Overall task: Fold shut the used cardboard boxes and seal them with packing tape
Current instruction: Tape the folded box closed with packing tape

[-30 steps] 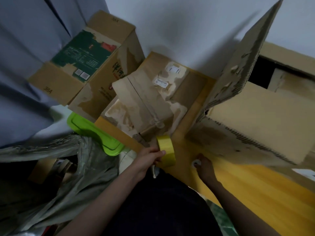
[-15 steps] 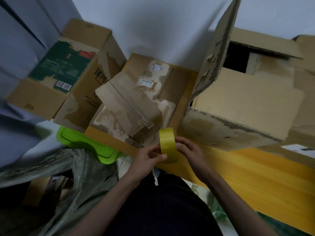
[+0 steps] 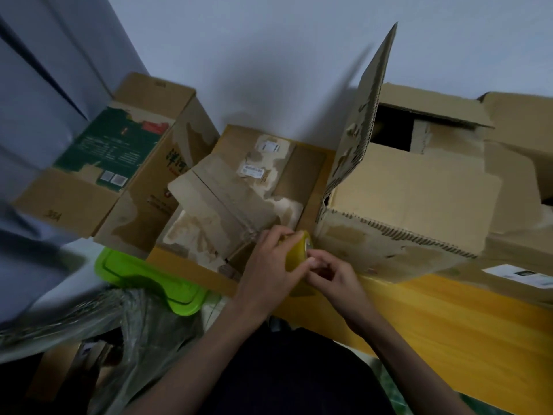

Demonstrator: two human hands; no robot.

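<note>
Yellow bench [image 3: 449,324] along pale wall, dim light; nearest me, my left hand [image 3: 269,271] wraps fingers round tape roll [image 3: 296,253] at bench's near edge; my right hand [image 3: 335,274] just beside it, fingertips pinching at roll's rim, probably hunting loose end; small box [image 3: 233,205] lies directly beyond roll, flaps uneven, seam running away toward wall; left hand nearer it; large box [image 3: 404,199] at right, one flap upright; printed box [image 3: 113,163] off bench's left end.
</note>
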